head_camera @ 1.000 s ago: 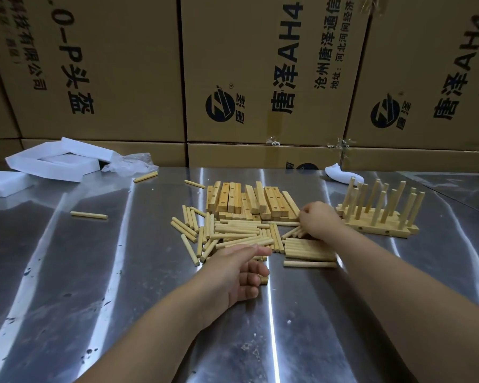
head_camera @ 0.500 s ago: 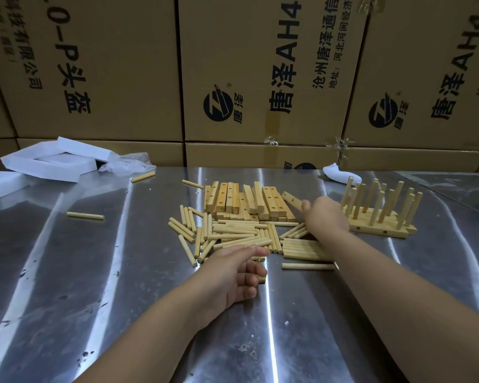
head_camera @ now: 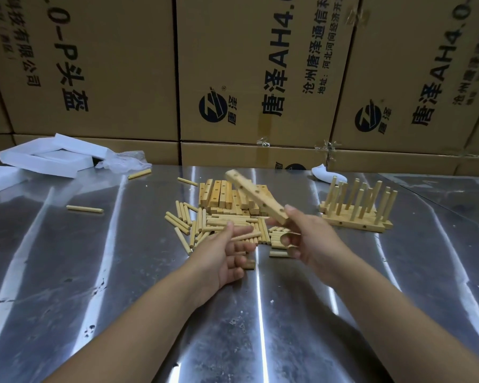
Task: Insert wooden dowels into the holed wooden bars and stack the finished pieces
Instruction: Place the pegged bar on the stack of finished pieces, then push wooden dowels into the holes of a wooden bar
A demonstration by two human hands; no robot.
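Wooden and drilled with holes, the bar (head_camera: 256,199) hangs above the desk's (head_camera: 100,272) middle, its long axis slanting from near-right up to far-left. The right hand (head_camera: 313,244) is closed around its near end. The left hand (head_camera: 221,258), loosely bent, pinches a dowel (head_camera: 242,236) nearby.

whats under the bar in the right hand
The pile of holed bars and loose dowels on the table. The bar and right hand cover parts of both.
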